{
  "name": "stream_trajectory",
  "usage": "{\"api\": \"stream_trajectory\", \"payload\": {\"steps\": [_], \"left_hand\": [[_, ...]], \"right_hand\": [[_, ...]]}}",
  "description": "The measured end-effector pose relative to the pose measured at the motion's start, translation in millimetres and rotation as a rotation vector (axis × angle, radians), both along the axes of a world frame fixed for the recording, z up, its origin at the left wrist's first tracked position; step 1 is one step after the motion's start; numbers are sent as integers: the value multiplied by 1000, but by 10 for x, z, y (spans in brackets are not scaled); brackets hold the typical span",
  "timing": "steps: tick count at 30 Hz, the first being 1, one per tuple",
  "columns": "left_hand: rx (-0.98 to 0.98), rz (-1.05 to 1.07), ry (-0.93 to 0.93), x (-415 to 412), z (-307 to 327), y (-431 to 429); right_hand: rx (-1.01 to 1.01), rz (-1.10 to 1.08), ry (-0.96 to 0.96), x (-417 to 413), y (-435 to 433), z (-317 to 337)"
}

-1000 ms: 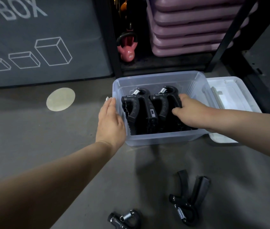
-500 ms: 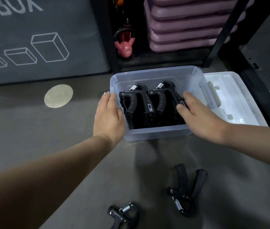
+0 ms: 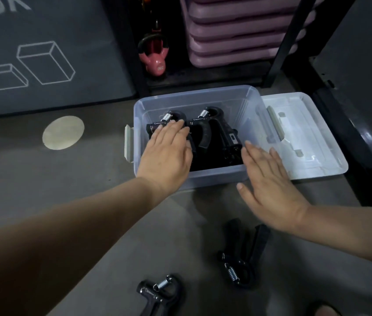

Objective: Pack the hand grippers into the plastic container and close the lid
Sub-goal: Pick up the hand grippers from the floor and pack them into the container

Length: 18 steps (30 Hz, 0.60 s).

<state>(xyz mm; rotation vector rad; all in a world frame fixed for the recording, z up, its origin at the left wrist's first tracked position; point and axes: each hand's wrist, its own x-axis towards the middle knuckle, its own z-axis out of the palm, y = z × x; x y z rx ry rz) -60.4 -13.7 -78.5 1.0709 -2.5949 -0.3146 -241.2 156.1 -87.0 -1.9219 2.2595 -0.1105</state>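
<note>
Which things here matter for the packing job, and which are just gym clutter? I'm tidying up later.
Job:
- plastic container
- lid, lying beside it
- hand grippers in the container
- two hand grippers on the floor

Lying about:
- pink kettlebell
- stacked purple step boards
- round floor sticker

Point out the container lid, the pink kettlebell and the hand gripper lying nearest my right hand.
container lid [image 3: 312, 137]: head view, its flat top.
pink kettlebell [image 3: 156, 62]: head view, its round body.
hand gripper [image 3: 242, 258]: head view, where the handles join.
</note>
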Motion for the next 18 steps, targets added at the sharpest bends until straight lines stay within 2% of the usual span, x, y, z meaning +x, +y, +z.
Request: {"api": "stream_trajectory", "payload": {"steps": [3,6,8,10,15,18], "left_hand": [[-13,14,0,13,12,31],[-25,30,32,24,38,41],[-22,44,41,30,39,40],[-20,51,42,31,37,36],[-37,43,34,21,17,32],[-46,44,31,21,13,32]], "right_hand": [[-51,93,24,-38,91,-46],[-59,449,28,-66,260,-137],[144,694,87,-115,435,-404],[359,743,151,-163,584,-668],[451,799,410,-195,599,-784],[440,906,399,-172,495,-738]]}}
